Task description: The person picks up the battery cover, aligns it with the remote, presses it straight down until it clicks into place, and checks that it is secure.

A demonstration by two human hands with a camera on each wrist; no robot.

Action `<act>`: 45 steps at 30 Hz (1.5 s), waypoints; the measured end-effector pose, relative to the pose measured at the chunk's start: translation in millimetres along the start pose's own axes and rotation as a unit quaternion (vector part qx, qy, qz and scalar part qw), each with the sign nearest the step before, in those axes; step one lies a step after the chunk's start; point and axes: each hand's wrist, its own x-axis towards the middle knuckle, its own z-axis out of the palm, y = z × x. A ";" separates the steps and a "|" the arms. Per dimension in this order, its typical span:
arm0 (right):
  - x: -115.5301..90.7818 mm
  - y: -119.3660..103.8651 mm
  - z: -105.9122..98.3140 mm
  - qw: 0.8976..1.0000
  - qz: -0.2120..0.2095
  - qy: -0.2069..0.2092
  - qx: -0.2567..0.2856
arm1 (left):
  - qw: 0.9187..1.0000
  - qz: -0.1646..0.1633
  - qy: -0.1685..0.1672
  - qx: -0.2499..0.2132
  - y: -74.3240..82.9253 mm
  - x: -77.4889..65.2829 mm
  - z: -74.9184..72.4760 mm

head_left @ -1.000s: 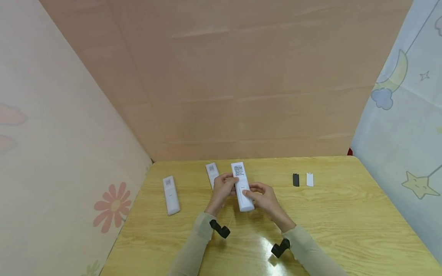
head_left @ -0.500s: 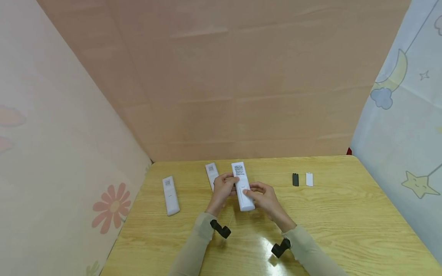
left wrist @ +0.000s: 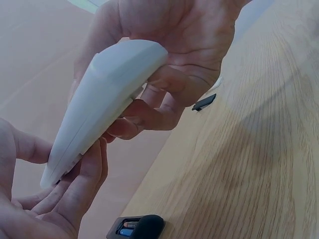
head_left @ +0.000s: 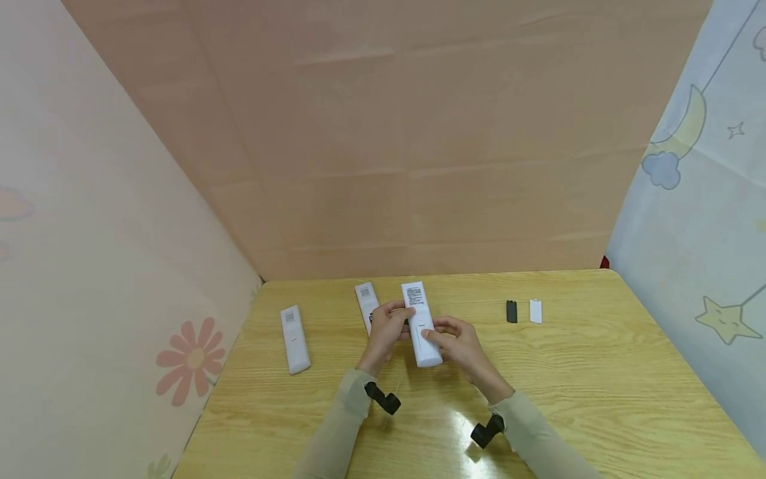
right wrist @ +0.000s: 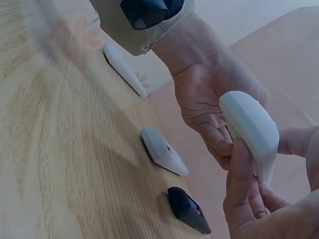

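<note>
Both hands hold a white remote control [head_left: 413,295] above the table, its back with the printed label facing up. My left hand [head_left: 385,327] grips its left side near the middle, thumb on the back. My right hand [head_left: 459,342] grips the lower right side, its thumb resting on the fitted battery cover; its curled fingers show underneath in the left wrist view. A second white remote [right wrist: 162,152] lies behind the left hand, its battery compartment uncovered. Beside it lies a black remote [right wrist: 185,211] with batteries showing in its bay, mostly hidden in the head view.
Another white remote [head_left: 296,340] lies face down at the left of the wooden table [head_left: 574,386]. At the back right lie a black battery cover [head_left: 511,311] and a white battery cover [head_left: 535,311], side by side. A pinkish backdrop [head_left: 407,146] stands behind the table.
</note>
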 end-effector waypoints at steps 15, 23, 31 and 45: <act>2.3 -1.9 0.0 0.999 0.005 -0.032 0.011 | 1.000 0.000 -0.004 -0.010 1.6 -0.8 -6.3; -1.2 -3.3 1.2 0.997 -0.001 -0.079 0.011 | 1.000 -0.004 0.005 -0.018 1.9 -2.6 -15.2; -3.9 -5.2 3.0 0.995 -0.015 -0.093 0.008 | 1.000 -0.004 0.013 -0.019 6.1 -3.0 -21.6; -5.6 -8.8 13.5 0.992 -0.030 -0.118 0.020 | 0.999 0.009 0.030 0.008 15.2 -1.8 -39.0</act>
